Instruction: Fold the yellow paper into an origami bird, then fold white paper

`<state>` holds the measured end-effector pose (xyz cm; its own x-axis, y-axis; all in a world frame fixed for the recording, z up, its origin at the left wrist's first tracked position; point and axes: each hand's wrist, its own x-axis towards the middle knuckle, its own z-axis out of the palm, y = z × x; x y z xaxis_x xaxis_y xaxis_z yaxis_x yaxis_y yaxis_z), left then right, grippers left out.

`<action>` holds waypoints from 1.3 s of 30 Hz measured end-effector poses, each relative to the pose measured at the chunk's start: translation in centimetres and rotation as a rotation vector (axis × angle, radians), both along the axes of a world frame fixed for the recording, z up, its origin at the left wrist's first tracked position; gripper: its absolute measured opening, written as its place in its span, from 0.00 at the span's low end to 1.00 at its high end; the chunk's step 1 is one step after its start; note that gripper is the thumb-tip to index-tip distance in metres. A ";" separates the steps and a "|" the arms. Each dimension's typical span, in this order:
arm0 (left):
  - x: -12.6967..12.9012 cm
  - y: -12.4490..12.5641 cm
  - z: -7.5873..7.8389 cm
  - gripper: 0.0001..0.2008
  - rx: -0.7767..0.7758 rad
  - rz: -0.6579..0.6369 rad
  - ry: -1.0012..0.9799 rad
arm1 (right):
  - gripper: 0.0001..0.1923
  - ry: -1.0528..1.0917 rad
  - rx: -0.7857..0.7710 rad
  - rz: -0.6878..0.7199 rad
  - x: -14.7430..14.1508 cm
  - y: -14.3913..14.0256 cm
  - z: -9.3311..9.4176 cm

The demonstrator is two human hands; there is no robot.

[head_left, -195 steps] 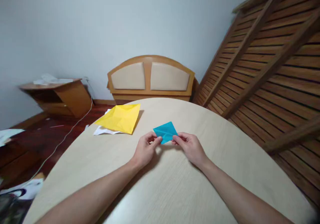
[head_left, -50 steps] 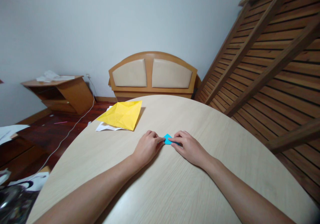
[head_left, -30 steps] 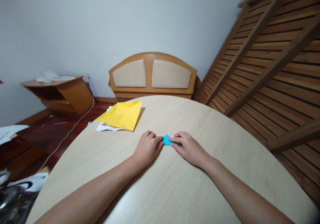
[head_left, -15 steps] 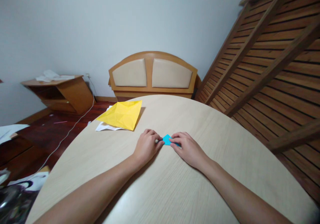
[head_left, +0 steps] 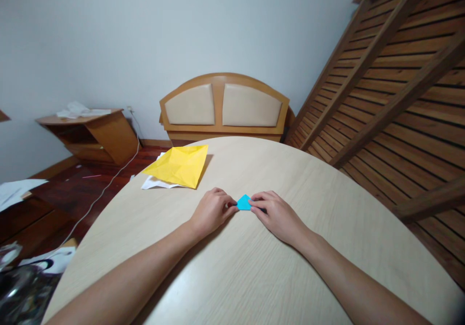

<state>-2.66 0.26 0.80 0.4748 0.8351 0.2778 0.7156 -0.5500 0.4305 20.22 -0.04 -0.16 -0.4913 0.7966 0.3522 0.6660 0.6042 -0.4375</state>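
Note:
A small folded blue paper [head_left: 244, 202] lies flat on the round light-wood table [head_left: 327, 218], mostly covered by my fingers. My left hand [head_left: 212, 211] presses its left end with curled fingertips. My right hand [head_left: 274, 213] presses its right end, fingers laid over it. Only a small blue triangle shows between the two hands.
A creased yellow paper sheet [head_left: 179, 165] lies on a white sheet [head_left: 152, 183] at the table's far left. Beyond the table stand a wooden headboard [head_left: 223, 107], a slatted wooden frame [head_left: 399, 73] at right and a low wooden shelf [head_left: 90, 133] at left.
The blue paper, a larger diamond held at its near corner 6.5 s ago, is now folded small and pressed flat under both hands. Over the last second the hands barely moved.

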 end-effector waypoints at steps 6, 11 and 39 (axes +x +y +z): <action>0.2 0.1 -0.2 0.06 0.008 0.029 0.003 | 0.11 0.012 -0.013 0.006 0.1 0.2 0.1; 0.5 -0.2 -0.3 0.05 0.005 0.126 0.011 | 0.11 0.026 -0.004 0.006 0.1 0.3 -0.1; 1.9 -2.1 -0.2 0.18 0.129 0.096 0.406 | 0.14 -0.089 0.034 0.035 -0.2 -0.3 0.4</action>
